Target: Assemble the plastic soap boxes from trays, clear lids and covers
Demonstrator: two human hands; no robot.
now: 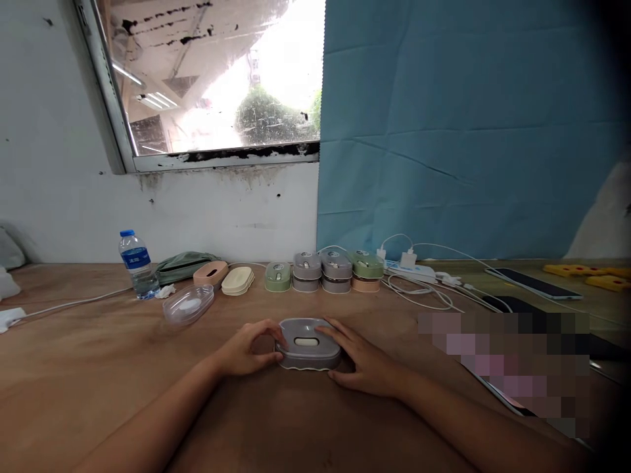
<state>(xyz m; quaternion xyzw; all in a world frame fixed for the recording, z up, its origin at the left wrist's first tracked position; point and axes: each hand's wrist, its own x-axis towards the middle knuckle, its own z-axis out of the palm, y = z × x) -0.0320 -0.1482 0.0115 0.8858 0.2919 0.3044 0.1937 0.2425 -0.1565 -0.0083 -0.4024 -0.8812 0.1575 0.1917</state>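
A grey oval lidded box (309,361) sits on the table in front of me, with a pale elongated slot in the middle of its lid and a wavy cream rim at its base. My left hand (254,348) grips the box's left end, fingers on the lid's edge and thumb against the side. From the right, my right hand (362,360) holds it too, its fingertips resting on top of the lid and its thumb low by the front right corner. What the box contains is hidden.
Along the wall stand a green box (277,276), stacked grey boxes (306,266) and a green-topped stack (367,264). Left are a water bottle (138,263), a clear cover (188,305), a peach shell (210,274) and cream pieces (237,281). Cables, a power strip (410,270) and a phone (532,282) lie right.
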